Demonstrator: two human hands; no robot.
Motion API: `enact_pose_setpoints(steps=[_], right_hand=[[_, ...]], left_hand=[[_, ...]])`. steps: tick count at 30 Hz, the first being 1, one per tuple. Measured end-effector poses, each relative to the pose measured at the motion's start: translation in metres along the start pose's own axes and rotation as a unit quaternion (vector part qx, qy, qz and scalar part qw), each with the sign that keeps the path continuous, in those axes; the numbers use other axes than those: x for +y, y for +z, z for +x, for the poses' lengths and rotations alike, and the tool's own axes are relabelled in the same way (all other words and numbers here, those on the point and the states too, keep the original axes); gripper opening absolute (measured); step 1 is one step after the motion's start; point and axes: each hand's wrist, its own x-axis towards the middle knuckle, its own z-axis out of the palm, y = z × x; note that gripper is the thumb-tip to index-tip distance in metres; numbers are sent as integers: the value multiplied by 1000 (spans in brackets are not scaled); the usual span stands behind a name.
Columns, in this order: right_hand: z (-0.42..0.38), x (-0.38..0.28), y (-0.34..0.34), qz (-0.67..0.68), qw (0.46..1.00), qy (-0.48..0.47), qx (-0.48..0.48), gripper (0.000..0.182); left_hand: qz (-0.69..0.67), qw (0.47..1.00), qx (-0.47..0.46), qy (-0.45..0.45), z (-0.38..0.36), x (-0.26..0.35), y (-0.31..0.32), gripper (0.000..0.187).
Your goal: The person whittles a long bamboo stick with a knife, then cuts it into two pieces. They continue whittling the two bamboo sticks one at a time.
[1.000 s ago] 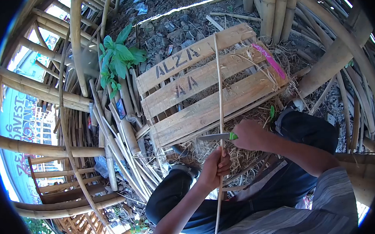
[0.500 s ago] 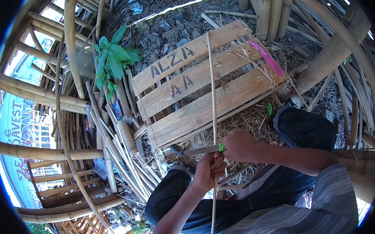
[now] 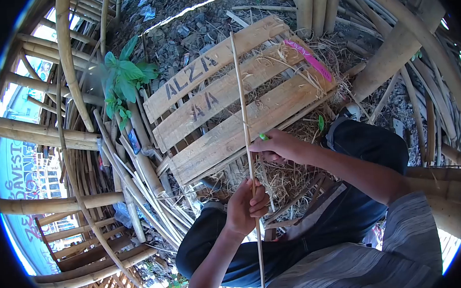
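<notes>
A long thin bamboo strip (image 3: 242,101) runs upright through the middle of the view, from the slatted wooden board (image 3: 214,139) down past my lap. My left hand (image 3: 248,206) is closed around the strip below the board's near edge. Higher up, my right hand (image 3: 278,146) grips a knife, whose green handle (image 3: 263,136) pokes out above the fingers. The blade is hidden at this angle. The fingertips of that hand touch or nearly touch the strip. Dark letters mark the board's slats, and a pink patterned strip (image 3: 309,61) lies on its right end.
Split bamboo pieces (image 3: 156,210) lie in a pile to the left, near a leafy green plant (image 3: 125,76). Bamboo railings (image 3: 61,202) stand at far left. Thick bamboo poles (image 3: 320,9) rise behind the board. Shavings (image 3: 295,185) cover the ground by my knees.
My right hand has moved up and away from my left hand, turning the knife so its blade no longer shows. My left hand still holds the strip. The whole view has shifted slightly.
</notes>
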Motion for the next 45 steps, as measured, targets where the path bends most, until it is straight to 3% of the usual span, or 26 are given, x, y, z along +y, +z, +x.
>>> enact_pose_setpoints(steps=[1,4,12,14,15,16,17,21,23,26,27,33,40,42,45], right_hand=[[-2,-4,5,30,998,49,1,23],[5,9,11,90,994,46,-45,24],[16,6,-6,87,995,26,45,26],[18,6,-11,-50,995,-15,89,29],[17,6,-10,-51,995,-16,86,29],[14,7,-8,-206,960,-102,160,33],[12,6,-6,-353,888,-186,228,38],[-6,-8,2,-418,883,-113,181,40],[-15,-3,12,-512,840,-111,140,33],[-23,8,29,-554,818,-133,79,26],[-23,15,36,-567,807,-131,106,23],[-27,8,43,-569,812,-105,75,27],[-28,11,40,-606,781,-132,69,28],[-24,9,37,-598,791,-78,103,27],[-11,0,16,-594,785,-83,157,27]], left_hand=[[2,1000,-1,-4,0,0,-1,25],[27,1000,9,-9,2,-2,-4,28],[66,995,40,-63,0,-21,-1,40],[72,994,46,-62,0,-19,1,38],[58,995,46,-60,1,-18,1,35],[45,996,46,-57,1,-15,0,33],[45,996,47,-53,1,-12,-2,33],[91,994,62,-17,1,1,-1,24],[98,993,64,6,-1,5,3,22],[103,991,86,12,-1,8,7,23],[103,991,87,12,-2,8,4,23],[69,995,61,-41,-3,5,4,28],[94,988,110,-50,-5,-1,10,31],[96,988,110,-51,-5,-4,12,31],[109,987,115,-40,-5,-5,12,31]])
